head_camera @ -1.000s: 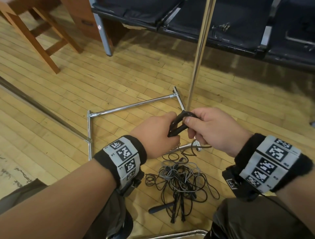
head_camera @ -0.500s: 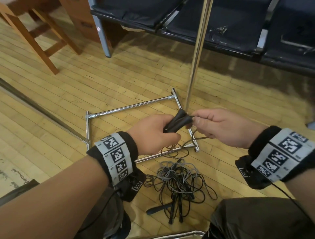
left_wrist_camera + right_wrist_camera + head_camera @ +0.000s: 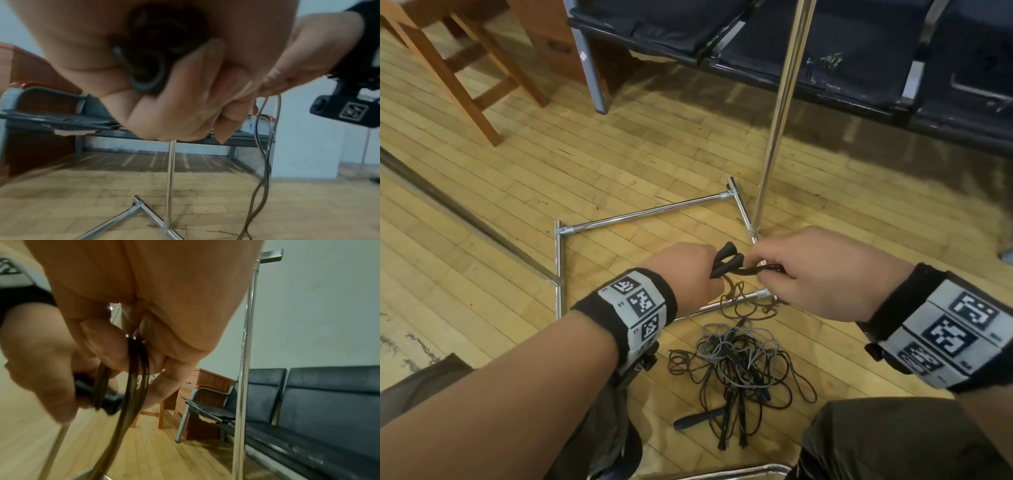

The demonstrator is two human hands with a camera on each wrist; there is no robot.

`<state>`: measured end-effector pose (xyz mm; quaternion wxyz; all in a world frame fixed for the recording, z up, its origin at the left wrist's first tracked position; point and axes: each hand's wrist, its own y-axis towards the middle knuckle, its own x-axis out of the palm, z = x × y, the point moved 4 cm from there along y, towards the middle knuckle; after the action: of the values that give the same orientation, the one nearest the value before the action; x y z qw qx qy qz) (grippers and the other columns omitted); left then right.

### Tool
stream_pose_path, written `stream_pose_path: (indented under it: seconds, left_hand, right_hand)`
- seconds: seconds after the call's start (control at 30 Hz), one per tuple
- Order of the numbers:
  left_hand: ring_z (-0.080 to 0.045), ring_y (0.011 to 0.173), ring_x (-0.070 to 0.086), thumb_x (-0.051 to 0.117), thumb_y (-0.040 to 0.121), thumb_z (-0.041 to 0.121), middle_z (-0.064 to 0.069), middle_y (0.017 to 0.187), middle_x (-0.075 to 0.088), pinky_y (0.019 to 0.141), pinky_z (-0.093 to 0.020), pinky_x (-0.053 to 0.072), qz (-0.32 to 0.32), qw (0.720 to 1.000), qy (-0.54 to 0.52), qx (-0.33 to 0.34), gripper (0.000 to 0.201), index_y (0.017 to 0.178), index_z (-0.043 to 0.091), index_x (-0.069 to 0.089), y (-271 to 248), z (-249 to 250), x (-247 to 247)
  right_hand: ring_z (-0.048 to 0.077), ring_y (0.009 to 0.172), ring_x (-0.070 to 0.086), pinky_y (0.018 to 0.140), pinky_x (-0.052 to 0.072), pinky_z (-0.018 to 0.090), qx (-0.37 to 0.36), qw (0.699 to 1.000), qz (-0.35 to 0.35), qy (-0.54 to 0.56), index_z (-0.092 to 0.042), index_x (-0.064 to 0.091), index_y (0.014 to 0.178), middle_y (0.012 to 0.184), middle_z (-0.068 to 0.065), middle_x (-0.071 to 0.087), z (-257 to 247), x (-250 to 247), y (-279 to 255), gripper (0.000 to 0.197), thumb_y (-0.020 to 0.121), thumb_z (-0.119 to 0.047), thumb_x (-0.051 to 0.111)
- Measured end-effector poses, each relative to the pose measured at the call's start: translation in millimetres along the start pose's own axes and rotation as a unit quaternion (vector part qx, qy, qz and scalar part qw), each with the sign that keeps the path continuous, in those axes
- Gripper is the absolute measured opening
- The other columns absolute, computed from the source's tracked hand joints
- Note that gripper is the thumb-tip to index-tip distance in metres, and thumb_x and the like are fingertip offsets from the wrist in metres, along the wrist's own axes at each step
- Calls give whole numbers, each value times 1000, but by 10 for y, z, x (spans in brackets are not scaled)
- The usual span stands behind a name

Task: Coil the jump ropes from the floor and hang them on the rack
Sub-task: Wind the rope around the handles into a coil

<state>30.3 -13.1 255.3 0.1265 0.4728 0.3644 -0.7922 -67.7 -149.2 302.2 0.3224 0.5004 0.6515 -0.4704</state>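
Note:
My left hand (image 3: 688, 274) grips the two black handles (image 3: 727, 262) of a brown jump rope, held together above the floor. My right hand (image 3: 801, 270) pinches loops of that rope's cord (image 3: 760, 270) right beside the handles; the cord (image 3: 131, 386) runs down between thumb and fingers. Loose brown cord (image 3: 743, 303) trails to the floor below. A tangled pile of grey and black jump ropes (image 3: 739, 363) lies on the wooden floor near my knees. The chrome rack's upright pole (image 3: 780, 113) rises just beyond my hands from its floor frame (image 3: 643, 216).
A row of dark padded seats (image 3: 842, 44) stands behind the rack. Wooden chair legs (image 3: 458, 78) and a wooden cabinet (image 3: 551, 37) stand at the back left. A metal strip (image 3: 458, 209) crosses the floor on the left. My knees (image 3: 893, 442) frame the pile.
The handles have turned from lying across my hands to pointing up out of my left fist. My right hand has drawn rope to the right, and both hands sit slightly lower.

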Motion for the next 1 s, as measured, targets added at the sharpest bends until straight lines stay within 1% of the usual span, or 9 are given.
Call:
stream_pose_path:
  seconds: [0.13, 0.27, 0.33, 0.47, 0.6, 0.73, 0.83, 0.9, 1.0]
  left_hand:
    - [-9, 67, 54, 58, 102, 34, 6, 82, 58, 53, -26, 37, -39, 994, 41, 92, 12, 106, 30, 48, -103, 207, 86]
    - [-4, 60, 49, 63, 98, 35, 8, 73, 52, 51, -26, 34, -22, 982, 5, 186, 26, 88, 34, 39, -199, 340, 50]
    - [-4, 57, 50, 66, 95, 33, 9, 69, 53, 50, -21, 33, 2, 978, -57, 200, 32, 80, 36, 38, -225, 345, -23]
    - [-3, 59, 55, 66, 93, 29, 9, 72, 58, 49, -15, 35, 68, 977, -139, 146, 26, 80, 38, 45, -174, 283, -155]
    - [-8, 59, 53, 61, 98, 30, 6, 76, 58, 45, -19, 35, 112, 983, -141, 21, 21, 82, 32, 48, -30, 34, -305]
    - [-9, 67, 54, 59, 101, 30, 4, 84, 58, 52, -23, 35, 52, 997, -40, -38, 13, 90, 27, 52, 21, -24, -154]
    - [-14, 69, 56, 55, 104, 29, 3, 82, 58, 53, -25, 36, -24, 999, 45, 0, 9, 100, 21, 57, -19, 133, 64]
    - [-17, 68, 58, 55, 103, 30, 3, 79, 59, 53, -26, 37, -62, 993, 77, 58, 17, 88, 24, 56, -55, 232, 170]
    - [-9, 59, 51, 62, 99, 35, 7, 73, 54, 49, -26, 34, -43, 990, 63, 122, 27, 80, 29, 43, -134, 302, 142]
  right_hand:
    - [3, 74, 61, 59, 50, 22, 23, 988, 49, 148, -43, 64, 95, 79, -15, 67, 41, -114, -6, 9, 95, -40, 55]
    - [15, 64, 58, 66, 53, 43, 58, 950, 74, 298, -29, 69, 92, 80, 5, 68, 252, -90, 24, 10, 95, -36, 63]
    - [22, 61, 52, 59, 46, 40, 74, 916, 74, 387, -13, 67, 92, 74, 17, 60, 290, 1, 39, 24, 99, -34, 61]
    - [2, 46, 43, 43, 34, 17, 117, 870, 58, 475, -14, 68, 93, 56, -13, 58, 259, 258, 87, 29, 107, -29, 47]
    - [6, 66, 57, 59, 49, 26, 97, 971, 33, 214, -27, 66, 98, 78, -13, 64, 218, 256, 100, 34, 108, -43, 38]
    - [9, 76, 59, 69, 53, 33, 3, 997, -66, 31, -28, 61, 95, 83, -8, 62, -25, 247, 68, 27, 106, -45, 42]
    - [5, 68, 56, 62, 50, 31, -43, 996, -77, -24, -30, 62, 90, 76, -11, 59, -174, 178, 65, 26, 103, -46, 46]
    - [4, 70, 58, 60, 49, 25, -44, 997, -58, -3, -33, 65, 89, 74, -14, 61, -189, 65, 81, 24, 99, -51, 52]
    - [4, 71, 61, 64, 54, 28, 6, 996, -27, 83, -33, 69, 85, 74, -11, 67, -5, -95, 134, 30, 88, -59, 54]
